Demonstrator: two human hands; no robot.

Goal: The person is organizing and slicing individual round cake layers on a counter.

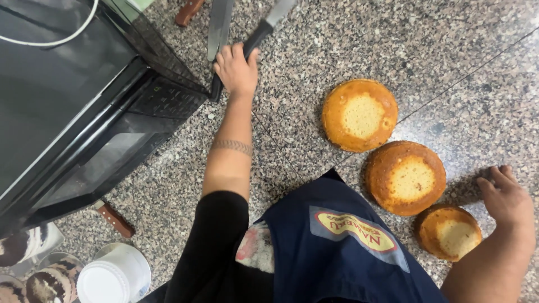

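While you are looking down from the head camera, your left hand (236, 70) is closing around the black handle of a knife (255, 42) at twelve o'clock, beside the black microwave (84, 106). Your right hand (508, 196) is resting open, fingers spread, on the granite counter (314, 45) at four o'clock, just beside three round cakes (405, 177).

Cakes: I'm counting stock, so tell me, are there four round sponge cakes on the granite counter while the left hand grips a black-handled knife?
Not four: the head view shows three cakes on the counter. The left hand does grip the black-handled knife.
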